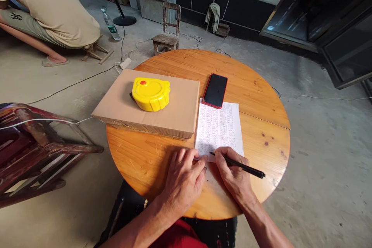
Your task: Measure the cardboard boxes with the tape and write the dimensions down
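Observation:
My right hand (236, 174) is closed around a black pen (247, 167), whose tip meets the lower part of a white sheet of paper (219, 128) covered in rows of small printed or written characters. At the sheet's lower left corner rests my left hand (186, 176), its fingers curled and its thumb and forefinger on the paper's edge. A black-screened phone (215, 90) in a red case lies over the top edge of the sheet. To the left, a yellow tape-measure-shaped case (151, 93) with a red button sits on a flat cardboard box (181, 95).
Everything stands on a round wooden table (261, 112). A wooden chair (37, 151) is at the left, a small chair (168, 33) behind the table. Cables cross the floor near a water bottle (111, 25). Another person (55, 4) sits on a low stool at upper left.

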A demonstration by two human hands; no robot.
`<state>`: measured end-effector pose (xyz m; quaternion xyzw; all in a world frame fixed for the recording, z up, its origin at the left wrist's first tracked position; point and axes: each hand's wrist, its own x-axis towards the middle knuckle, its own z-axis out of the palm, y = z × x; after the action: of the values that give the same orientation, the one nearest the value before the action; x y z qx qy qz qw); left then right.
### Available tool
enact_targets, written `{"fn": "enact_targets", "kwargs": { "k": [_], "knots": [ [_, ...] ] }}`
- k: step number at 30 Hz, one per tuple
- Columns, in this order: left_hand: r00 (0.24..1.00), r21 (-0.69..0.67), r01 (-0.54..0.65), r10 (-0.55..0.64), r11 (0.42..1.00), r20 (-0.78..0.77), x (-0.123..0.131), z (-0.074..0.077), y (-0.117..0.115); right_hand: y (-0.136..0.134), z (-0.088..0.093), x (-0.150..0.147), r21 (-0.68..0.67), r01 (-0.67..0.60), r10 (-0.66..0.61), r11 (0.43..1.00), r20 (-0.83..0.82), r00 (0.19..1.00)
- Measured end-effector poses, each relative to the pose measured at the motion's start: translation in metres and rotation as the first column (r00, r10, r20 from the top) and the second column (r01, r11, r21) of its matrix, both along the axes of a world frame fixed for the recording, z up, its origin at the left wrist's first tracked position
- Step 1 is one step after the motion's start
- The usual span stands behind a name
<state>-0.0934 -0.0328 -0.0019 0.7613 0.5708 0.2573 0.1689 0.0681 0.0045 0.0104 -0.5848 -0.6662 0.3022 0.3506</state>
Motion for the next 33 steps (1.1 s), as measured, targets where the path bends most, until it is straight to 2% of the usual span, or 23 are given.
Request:
{"fn": "enact_targets", "kwargs": {
  "k": [9, 15, 21, 26, 29, 31, 33],
  "knots": [
    [1.000, 0.010, -0.003, 0.003, 1.000, -0.001, 0.000, 0.001, -0.001, -0.001, 0.000, 0.002, -0.035, 0.004, -0.007, 0.999, -0.063, 0.998],
    [1.000, 0.014, 0.004, -0.004, 1.000, 0.023, 0.000, 0.000, 0.002, -0.003, -0.007, 0.008, -0.026, 0.157, -0.159, 0.987, -0.194, 0.968],
    [0.999, 0.045, -0.007, 0.005, 0.999, 0.038, 0.000, 0.002, 0.001, 0.001, -0.007, 0.009, 0.082, 0.219, -0.198, 0.972, -0.211, 0.957],
    [0.999, 0.063, -0.015, 0.013, 0.998, 0.034, 0.001, 0.001, 0.001, 0.003, 0.013, 0.018, 0.169, 0.180, -0.172, 0.969, -0.063, 0.983],
    [0.999, 0.071, -0.013, 0.010, 0.997, 0.035, 0.001, 0.001, 0.001, 0.013, 0.023, 0.026, 0.297, 0.059, -0.103, 0.953, 0.136, 0.985],
    [0.999, 0.078, -0.008, 0.005, 0.997, 0.036, 0.001, 0.002, 0.001, 0.026, 0.024, 0.030, 0.351, -0.088, -0.039, 0.932, 0.338, 0.940],
    [0.999, 0.091, -0.007, 0.003, 0.996, 0.041, 0.001, 0.002, 0.001, 0.042, 0.020, 0.033, 0.318, -0.251, 0.021, 0.914, 0.582, 0.813]
  ]
}}
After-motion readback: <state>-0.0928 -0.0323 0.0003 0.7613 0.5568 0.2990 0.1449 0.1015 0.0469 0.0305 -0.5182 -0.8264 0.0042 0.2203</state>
